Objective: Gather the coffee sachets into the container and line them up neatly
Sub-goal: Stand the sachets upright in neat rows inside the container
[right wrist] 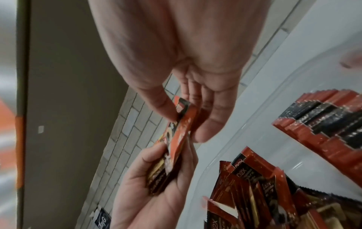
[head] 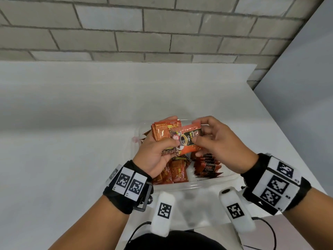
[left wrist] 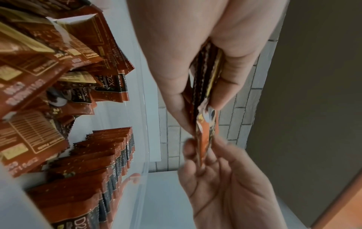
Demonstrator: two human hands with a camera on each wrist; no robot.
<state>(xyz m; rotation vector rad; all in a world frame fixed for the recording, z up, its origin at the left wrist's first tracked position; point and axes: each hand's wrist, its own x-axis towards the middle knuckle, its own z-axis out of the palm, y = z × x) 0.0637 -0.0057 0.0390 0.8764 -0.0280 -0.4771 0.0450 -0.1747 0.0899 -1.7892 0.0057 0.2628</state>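
My left hand (head: 161, 146) grips a stack of orange-brown coffee sachets (head: 163, 133) above the clear plastic container (head: 198, 185). My right hand (head: 200, 132) pinches the top sachet (head: 187, 139) of that stack between thumb and fingers. In the left wrist view the stack (left wrist: 205, 77) is edge-on in the left hand (left wrist: 195, 62), with the right hand (left wrist: 225, 186) below. The right wrist view shows the pinched sachet (right wrist: 180, 131). Inside the container a neat overlapping row (head: 207, 166) lies on the right and loose sachets (head: 175, 173) lie on the left.
The container stands on a white table (head: 72, 123) near its front edge. A grey brick wall (head: 126, 29) runs behind, and the table's right edge (head: 281, 127) slants close by. White marker-tagged camera mounts (head: 163, 210) and cables hang below my wrists.
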